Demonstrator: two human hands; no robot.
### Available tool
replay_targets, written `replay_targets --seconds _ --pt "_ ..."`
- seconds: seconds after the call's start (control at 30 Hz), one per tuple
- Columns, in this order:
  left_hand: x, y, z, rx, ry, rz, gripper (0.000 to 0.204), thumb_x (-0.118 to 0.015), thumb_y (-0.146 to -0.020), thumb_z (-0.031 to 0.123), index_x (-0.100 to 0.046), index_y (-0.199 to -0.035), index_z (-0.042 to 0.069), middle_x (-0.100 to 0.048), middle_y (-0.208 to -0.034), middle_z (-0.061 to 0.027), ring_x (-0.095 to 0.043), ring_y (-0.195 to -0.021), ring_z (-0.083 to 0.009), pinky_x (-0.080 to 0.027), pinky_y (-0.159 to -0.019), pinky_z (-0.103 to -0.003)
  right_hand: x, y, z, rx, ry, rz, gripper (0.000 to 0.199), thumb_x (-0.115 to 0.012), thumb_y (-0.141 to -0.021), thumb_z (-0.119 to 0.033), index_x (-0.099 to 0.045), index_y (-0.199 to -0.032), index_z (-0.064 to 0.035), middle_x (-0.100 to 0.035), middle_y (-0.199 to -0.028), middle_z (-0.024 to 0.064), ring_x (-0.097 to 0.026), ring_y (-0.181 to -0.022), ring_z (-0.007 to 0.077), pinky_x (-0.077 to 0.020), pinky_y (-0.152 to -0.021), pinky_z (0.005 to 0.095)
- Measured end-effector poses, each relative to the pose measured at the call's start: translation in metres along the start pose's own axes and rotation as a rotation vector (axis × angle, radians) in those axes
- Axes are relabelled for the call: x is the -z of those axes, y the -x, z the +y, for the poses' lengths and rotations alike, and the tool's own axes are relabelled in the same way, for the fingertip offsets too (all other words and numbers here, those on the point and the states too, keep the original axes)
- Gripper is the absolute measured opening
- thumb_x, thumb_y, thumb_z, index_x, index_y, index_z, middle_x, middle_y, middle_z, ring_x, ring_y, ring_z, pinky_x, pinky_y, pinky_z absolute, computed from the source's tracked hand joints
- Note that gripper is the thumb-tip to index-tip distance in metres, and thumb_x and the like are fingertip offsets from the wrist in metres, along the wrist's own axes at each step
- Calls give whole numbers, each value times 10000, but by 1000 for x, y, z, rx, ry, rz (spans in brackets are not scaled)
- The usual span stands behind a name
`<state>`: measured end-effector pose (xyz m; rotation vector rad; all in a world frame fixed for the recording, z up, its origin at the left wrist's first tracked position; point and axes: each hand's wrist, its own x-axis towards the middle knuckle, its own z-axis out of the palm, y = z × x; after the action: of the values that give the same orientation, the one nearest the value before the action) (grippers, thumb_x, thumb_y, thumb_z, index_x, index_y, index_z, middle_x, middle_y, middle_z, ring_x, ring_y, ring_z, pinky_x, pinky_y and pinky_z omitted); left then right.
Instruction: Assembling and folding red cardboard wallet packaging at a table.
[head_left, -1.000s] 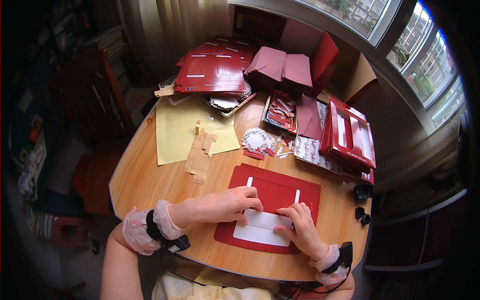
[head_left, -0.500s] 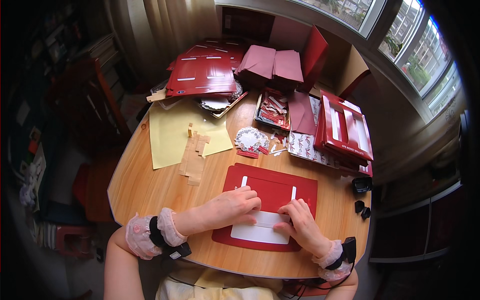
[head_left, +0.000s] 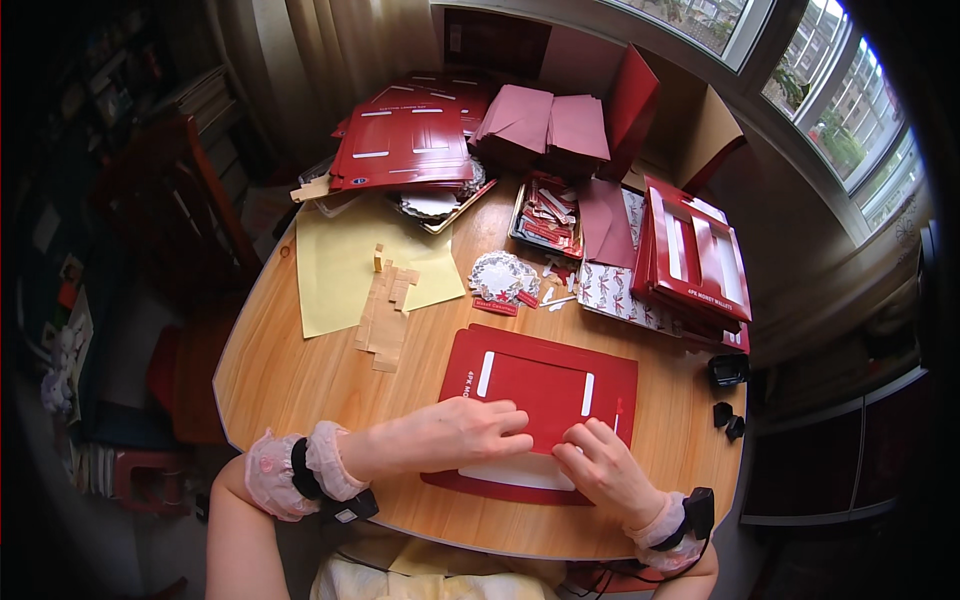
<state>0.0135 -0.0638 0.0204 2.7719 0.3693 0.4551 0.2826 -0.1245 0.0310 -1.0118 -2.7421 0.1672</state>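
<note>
A red card sheet [head_left: 535,388] lies flat on the wooden worktop [head_left: 285,390], near its front edge, with a white slot at each side of its upper half and a white panel [head_left: 525,474] across its lower half. Both hands are over this lower half: the left hand [head_left: 485,430] comes in from the left, across the sheet's left edge, and the right hand [head_left: 598,462] is over the lower right part. The fingers of both are curled, knuckles up, with a short gap between the hands — the fingertips are too hidden to tell whether either one pinches the panel.

Beyond the sheet, a white scalloped cutout [head_left: 500,273] lies beside a small red label [head_left: 495,307]. To the left, joined tan strips [head_left: 383,325] overlap a yellow sheet [head_left: 330,290]; to the right sits a small black container [head_left: 728,370]. Farther back are piled red cards [head_left: 405,140], pink envelopes [head_left: 515,115], a tray of red and white pieces [head_left: 548,215] and — nearer the window — stacked red folders [head_left: 700,255].
</note>
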Motion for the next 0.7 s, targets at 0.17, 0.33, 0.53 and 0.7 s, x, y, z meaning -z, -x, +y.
replay_targets --seconds 0.17,0.33,0.53,0.7 --pt "-2 5 9 -24 -51 -116 340 -590 -905 71 -556 -1242 42 -505 -998 -67 -653 -817 -177 -575 -598 -267 -3 0 -5 100 10 75 189 -666 -756 -21 -618 -933 25 -481 -847 90 -584 -744 191 -529 -674 309" --pt "-9 8 2 -45 40 -104 472 -571 -932 55 -542 -1403 41 -527 -1057 -86 -668 -853 -205 -594 -655 -296 -3 2 -11 100 32 21 217 -663 -780 -7 -639 -983 65 -488 -841 88 -596 -756 176 -544 -694 303" --pt "-3 8 3 19 164 -126 384 -637 -937 160 -619 -1294 19 -534 -1038 -115 -657 -929 -250 -573 -743 -390 -2 2 -13 126 111 -24 358 -700 -842 -58 -650 -1147 122 -530 -894 92 -610 -777 197 -550 -686 305" --pt "-11 10 -3 55 252 -88 404 -683 -956 238 -640 -1294 22 -553 -1014 -122 -659 -875 -293 -563 -745 -407 -1 3 -22 113 157 -83 423 -644 -964 -164 -615 -1217 174 -560 -992 105 -594 -880 181 -537 -771 286"
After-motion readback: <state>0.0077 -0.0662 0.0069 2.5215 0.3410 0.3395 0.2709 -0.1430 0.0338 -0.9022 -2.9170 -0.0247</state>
